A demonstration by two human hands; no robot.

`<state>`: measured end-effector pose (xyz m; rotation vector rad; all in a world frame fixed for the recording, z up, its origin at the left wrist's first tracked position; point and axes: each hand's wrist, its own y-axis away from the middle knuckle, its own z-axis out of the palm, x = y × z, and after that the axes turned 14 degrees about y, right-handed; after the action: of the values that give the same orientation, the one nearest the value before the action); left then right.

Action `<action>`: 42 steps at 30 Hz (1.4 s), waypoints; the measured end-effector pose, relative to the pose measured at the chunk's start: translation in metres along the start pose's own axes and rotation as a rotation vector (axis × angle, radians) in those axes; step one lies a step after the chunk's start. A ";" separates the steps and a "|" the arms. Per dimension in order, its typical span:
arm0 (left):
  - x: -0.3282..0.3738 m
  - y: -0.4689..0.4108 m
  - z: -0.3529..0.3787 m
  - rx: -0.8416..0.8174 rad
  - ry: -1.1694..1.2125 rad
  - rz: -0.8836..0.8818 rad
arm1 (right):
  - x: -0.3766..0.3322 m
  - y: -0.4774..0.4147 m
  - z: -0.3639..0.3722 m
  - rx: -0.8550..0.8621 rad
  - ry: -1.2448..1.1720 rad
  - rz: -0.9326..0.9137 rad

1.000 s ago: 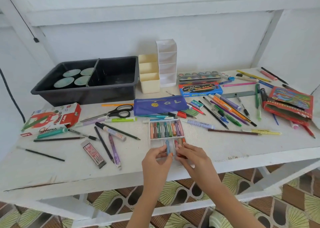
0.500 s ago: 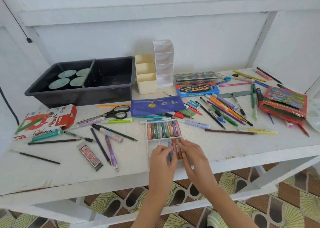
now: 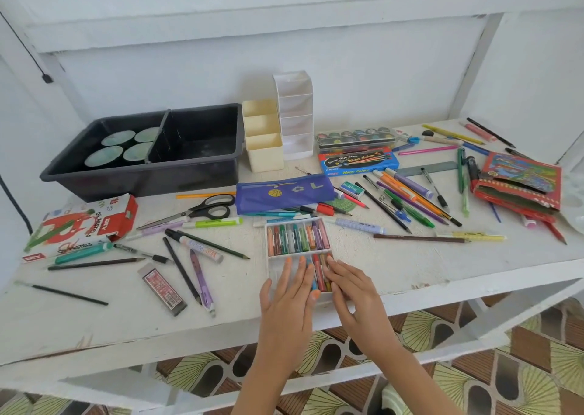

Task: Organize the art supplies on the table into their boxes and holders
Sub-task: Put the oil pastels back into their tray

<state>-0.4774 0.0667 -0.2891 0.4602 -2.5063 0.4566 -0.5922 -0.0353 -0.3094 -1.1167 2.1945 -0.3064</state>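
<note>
Left hand [image 3: 289, 291] flat on tray [image 3: 284, 254], fingers straight and slightly spread, right hand [image 3: 350, 285] fingers straight, together, touching pastels [image 3: 318, 272] between both hands' fingers

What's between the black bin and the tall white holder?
Head view: the cream stepped holder stands there, close beside both the black bin and the white holder.

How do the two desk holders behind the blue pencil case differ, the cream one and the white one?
The cream holder is shorter; the white holder rises taller beside it. The cream holder shows three stepped compartments, the white holder four. The cream holder stands next to the black bin, the white holder nearer the watercolour set. Both stand upright at the back of the table, and no supplies show in either.
</note>
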 end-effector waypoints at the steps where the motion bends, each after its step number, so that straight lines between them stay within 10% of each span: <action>1: 0.000 -0.001 0.001 0.000 0.001 -0.013 | 0.000 0.000 0.000 -0.003 0.000 0.000; 15: -0.003 -0.010 -0.004 -0.086 -0.156 0.022 | -0.004 0.002 0.001 -0.019 0.038 0.016; 26: 0.020 -0.045 -0.010 0.167 -0.165 0.117 | 0.000 -0.013 -0.018 -0.073 -0.072 0.057; 42: 0.112 -0.205 0.070 0.123 0.291 0.108 | 0.143 -0.098 -0.096 0.218 -0.151 0.424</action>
<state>-0.5138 -0.1684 -0.2358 0.2821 -2.2365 0.6726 -0.6528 -0.2159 -0.2534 -0.5219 2.1367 -0.2568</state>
